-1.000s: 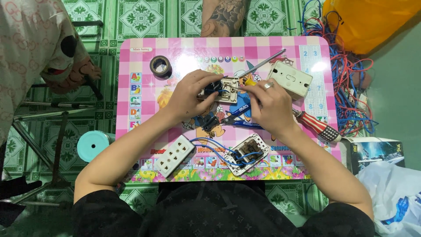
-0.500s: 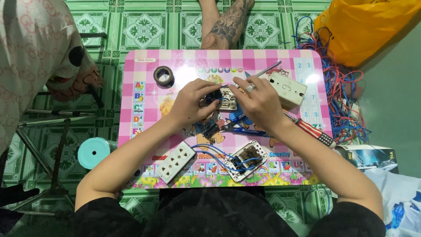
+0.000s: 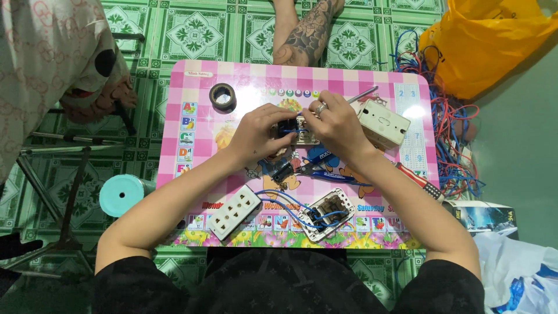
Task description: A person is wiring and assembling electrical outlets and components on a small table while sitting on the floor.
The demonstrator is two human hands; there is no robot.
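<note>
Both hands, left [image 3: 260, 135] & right [image 3: 336, 125], fingers pinching small switch module [image 3: 297, 130] at frame centre w/ blue wire: slip could yank wire loose.

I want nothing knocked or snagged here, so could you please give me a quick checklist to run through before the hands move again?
1. Both hands on the small switch module: left hand and right hand grip it: ok.
2. Blue wire seated in the module: hidden by fingers: cannot tell.
3. Pliers within reach beside the wrists: ok.
4. Open socket back close to the table edge: not ok.
5. Screwdriver touches the right forearm: cannot tell.
</note>
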